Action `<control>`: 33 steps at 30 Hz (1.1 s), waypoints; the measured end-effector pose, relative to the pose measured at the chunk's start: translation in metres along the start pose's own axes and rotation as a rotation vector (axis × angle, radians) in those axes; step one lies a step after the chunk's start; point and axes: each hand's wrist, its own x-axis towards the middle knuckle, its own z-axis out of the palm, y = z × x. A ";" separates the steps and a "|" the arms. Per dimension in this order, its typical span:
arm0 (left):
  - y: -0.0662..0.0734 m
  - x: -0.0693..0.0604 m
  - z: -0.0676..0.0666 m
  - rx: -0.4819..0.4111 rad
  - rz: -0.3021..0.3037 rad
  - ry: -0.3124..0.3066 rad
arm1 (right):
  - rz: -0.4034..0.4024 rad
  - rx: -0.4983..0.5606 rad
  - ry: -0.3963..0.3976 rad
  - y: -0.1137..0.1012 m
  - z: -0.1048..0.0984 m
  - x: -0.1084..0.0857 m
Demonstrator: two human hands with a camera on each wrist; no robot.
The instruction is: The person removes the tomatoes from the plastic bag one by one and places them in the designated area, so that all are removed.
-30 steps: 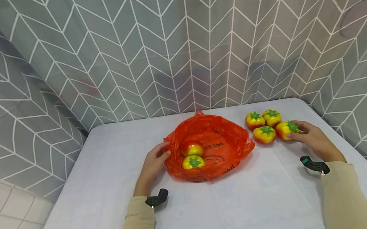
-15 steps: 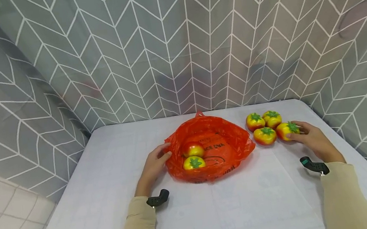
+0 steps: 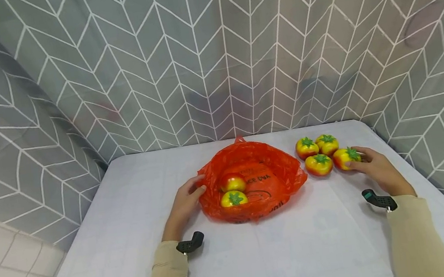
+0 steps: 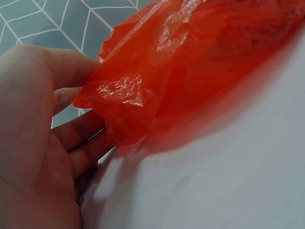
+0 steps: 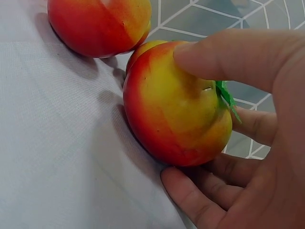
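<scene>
A red plastic bag lies on the table with its mouth spread wide and two yellow-red toy tomatoes inside. At its left edge, my left hand pinches the thin plastic between thumb and fingers; the left wrist view shows the bag's crumpled edge there. On the right, my right hand grips a toy tomato with a green leafy top. The thumb lies on its upper side and the fingers curl beneath and behind it. That tomato still sits at table level.
Several more toy tomatoes stand in a cluster just left of my right hand, between it and the bag. A white cloth covers the table. Grey patterned curtains hang behind and at the sides.
The view shifts slightly with the head. Both hands, the bag and the toy tomatoes keep their places.
</scene>
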 end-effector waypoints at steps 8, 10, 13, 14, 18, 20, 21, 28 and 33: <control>0.002 0.000 -0.002 0.006 -0.004 0.005 | 0.016 0.019 -0.001 -0.003 0.001 0.001; 0.001 0.000 -0.001 0.007 -0.012 0.003 | 0.016 0.019 0.005 -0.003 0.001 0.001; 0.001 0.000 -0.001 -0.002 -0.027 0.000 | 0.012 0.025 0.019 -0.003 0.002 0.001; 0.001 0.000 -0.001 -0.004 -0.028 -0.001 | 0.009 0.030 0.023 -0.003 0.002 0.001; 0.002 0.000 0.000 -0.009 -0.029 -0.003 | 0.006 0.049 0.035 -0.001 0.002 0.002; 0.001 -0.002 0.001 -0.008 -0.032 -0.004 | 0.007 0.044 0.033 -0.001 0.003 0.002; 0.000 -0.002 0.000 -0.007 -0.033 -0.005 | 0.006 0.038 0.032 0.000 0.003 0.003; 0.002 0.002 -0.001 -0.009 -0.023 -0.012 | 0.011 0.008 0.028 -0.001 0.000 0.007; 0.003 0.001 -0.003 0.000 -0.028 -0.015 | 0.012 0.011 0.019 0.001 0.001 0.007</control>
